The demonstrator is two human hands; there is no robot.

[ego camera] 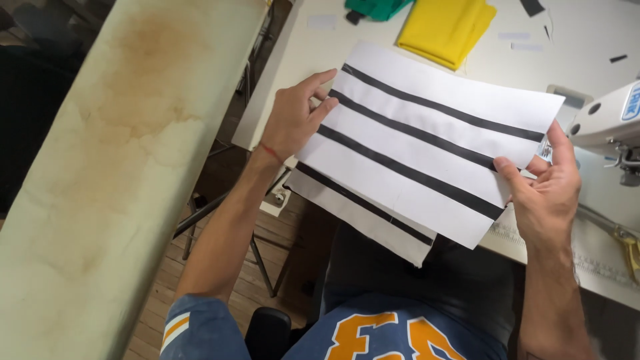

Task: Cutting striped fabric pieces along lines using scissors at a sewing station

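Fingers of the left hand pinch the near-left edge of a white panel with black stripes, thumb on top, while the right hand grips its opposite edge the same way, so the piece hangs flat and taut above the lap, seemingly for inspection. Under it a second striped piece peeks out. Beyond lie the white worktable, folded yellow fabric, and a sewing machine at right; a stained ironing board runs along the left.

A small blue-and-white label sits on the white sewing machine at the right edge.
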